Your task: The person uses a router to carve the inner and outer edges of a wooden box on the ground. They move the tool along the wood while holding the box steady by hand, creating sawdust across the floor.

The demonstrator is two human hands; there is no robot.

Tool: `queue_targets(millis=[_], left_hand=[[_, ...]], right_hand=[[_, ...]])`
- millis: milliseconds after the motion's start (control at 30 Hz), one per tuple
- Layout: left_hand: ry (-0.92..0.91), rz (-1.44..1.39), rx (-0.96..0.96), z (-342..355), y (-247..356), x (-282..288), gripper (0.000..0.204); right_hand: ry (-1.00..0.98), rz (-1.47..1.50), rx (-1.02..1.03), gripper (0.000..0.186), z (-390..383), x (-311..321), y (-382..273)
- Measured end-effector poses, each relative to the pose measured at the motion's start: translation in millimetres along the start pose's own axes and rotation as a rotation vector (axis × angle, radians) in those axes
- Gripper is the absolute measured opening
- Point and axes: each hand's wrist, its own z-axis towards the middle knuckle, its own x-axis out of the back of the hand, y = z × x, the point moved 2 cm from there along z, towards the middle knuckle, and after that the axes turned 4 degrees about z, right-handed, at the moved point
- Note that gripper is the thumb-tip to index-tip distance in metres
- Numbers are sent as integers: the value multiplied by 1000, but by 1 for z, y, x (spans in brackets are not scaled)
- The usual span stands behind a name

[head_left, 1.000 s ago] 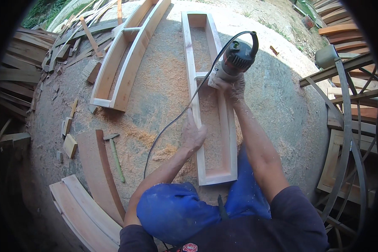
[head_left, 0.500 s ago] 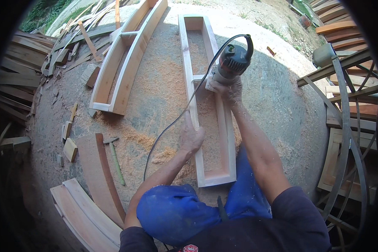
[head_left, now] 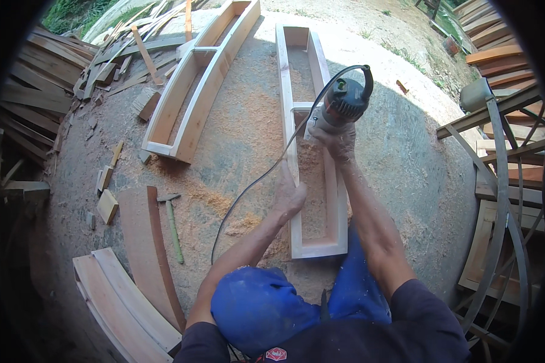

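Note:
A long, narrow wooden frame (head_left: 318, 249) with a crossbar lies on the ground, stretching away from me. My right hand (head_left: 339, 142) is closed around the lower part of a router (head_left: 343, 106) with a dark motor top and pale base. The router stands over the frame's right rail, just on my side of the crossbar. From its top a black cord (head_left: 257, 179) loops across the frame and down toward my left knee. My left hand (head_left: 291, 193) grips the frame's left rail near its middle; its fingertips are partly hidden.
A second, curved wooden frame (head_left: 184, 148) lies to the left. Nearer are a hammer (head_left: 174, 230), a curved board (head_left: 145, 242) and stacked curved pieces (head_left: 124, 302). Offcuts (head_left: 145, 103) and sawdust cover the ground. Bent metal bars (head_left: 504, 181) and stacked wood stand at the right.
My right hand has drawn the router a little toward me along the right rail, away from the crossbar. My left hand stays on the left rail. The whole view has shifted slightly.

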Motion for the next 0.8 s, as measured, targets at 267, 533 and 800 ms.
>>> queue_targets(millis=[267,533,800], left_hand=[[20,314,-570,61,31,62,105],[-325,429,-476,90,70,80,87],[-311,522,-468,76,74,85,75]], right_hand=[[-117,7,-80,62,-18,-15,3],[-220,-60,-119,69,-15,-30,-10],[-301,-236,-134,92,-16,-35,-8]])
